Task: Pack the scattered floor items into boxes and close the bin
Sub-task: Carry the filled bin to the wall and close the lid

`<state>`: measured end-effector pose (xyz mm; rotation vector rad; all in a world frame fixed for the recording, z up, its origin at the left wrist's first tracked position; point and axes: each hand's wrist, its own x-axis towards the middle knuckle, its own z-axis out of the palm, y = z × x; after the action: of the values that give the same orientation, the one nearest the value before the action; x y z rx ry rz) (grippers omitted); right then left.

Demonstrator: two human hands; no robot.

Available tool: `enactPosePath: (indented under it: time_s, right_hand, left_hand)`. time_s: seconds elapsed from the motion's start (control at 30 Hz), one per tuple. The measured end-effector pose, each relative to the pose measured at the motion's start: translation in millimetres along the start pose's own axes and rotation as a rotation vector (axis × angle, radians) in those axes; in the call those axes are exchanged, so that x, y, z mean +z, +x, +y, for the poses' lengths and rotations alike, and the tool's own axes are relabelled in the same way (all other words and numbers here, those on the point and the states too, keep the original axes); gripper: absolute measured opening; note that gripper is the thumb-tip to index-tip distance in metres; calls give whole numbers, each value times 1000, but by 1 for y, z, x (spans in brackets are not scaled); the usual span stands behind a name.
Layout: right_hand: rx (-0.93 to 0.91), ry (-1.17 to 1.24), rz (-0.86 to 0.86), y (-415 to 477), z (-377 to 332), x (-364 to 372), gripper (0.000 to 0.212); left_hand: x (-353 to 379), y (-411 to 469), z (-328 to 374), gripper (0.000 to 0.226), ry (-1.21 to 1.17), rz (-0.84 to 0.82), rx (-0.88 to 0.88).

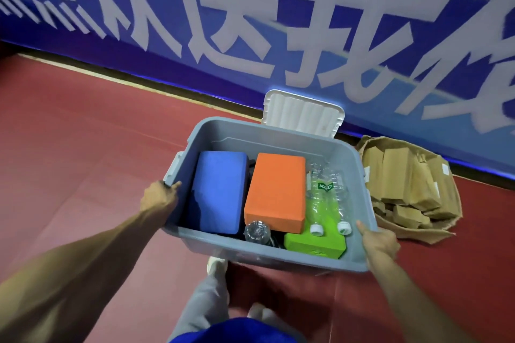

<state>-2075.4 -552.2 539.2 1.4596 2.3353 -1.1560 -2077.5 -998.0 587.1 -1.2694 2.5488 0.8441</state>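
A grey plastic bin (267,257) sits open in front of me, held off the red floor between both hands. My left hand (159,198) grips its left rim near the white latch. My right hand (380,242) grips the right front corner. Inside lie a blue foam block (216,192), an orange foam block (274,191) and a green foam block (315,245). Several clear plastic bottles (324,198) rest on the green block, and another bottle (257,232) stands near the front wall. The white lid (302,113) leans against the wall behind the bin.
A torn cardboard box (409,186) with folded cardboard pieces lies on the floor to the right. A blue wall banner (250,22) with large white characters runs along the back. My legs and shoes (216,266) are under the bin's front edge.
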Motion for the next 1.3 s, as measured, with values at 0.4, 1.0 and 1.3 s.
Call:
enactPosePath:
  time_s: [0.4,1.0,1.3]
  right_hand:
    - [39,-173,51,136,-183,132,65]
    - [99,-152,123,434,-152,348,63]
    - [90,-91,119,492,-112,433,57]
  left_hand:
    - [111,254,177,43,38,-171,53]
    - [432,455,233,33,8,-80,31]
    - [512,502,211,29,12,-122,-37]
